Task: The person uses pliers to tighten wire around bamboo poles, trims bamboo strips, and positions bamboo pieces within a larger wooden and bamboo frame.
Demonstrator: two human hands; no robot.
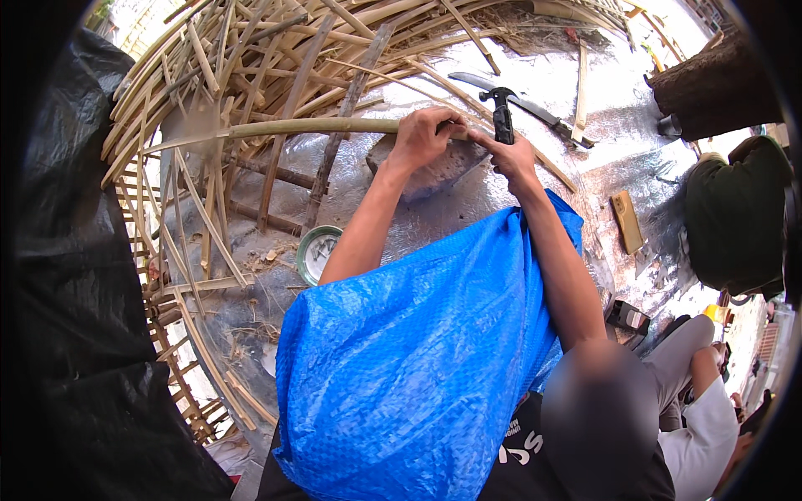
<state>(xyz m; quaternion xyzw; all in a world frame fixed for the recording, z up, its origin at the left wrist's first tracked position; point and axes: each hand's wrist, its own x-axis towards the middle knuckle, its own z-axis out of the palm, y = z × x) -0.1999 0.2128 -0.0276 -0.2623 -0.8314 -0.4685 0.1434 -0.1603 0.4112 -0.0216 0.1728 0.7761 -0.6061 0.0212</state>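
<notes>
My left hand (424, 139) is closed around a bamboo strip (322, 126) near its right end. The strip stretches left from the hand over the pile. Just right of it, my right hand (511, 157) grips a black hammer (502, 115) with its head pointing away from me. The thumb and finger of that hand reach toward the strip's end; whether they pinch it is hard to see. Beneath both hands sits a rough grey stone block (434, 171). A blue woven tarp (401, 351) covers my lap, below my forearms.
A heap of bamboo strips (276, 63) fills the far left. Beyond the hammer lies a curved blade (535, 110). A bowl (317, 253) stands left of my left forearm. To the right are a phone (626, 222), a log (714, 88) and another person's sleeve (706, 442).
</notes>
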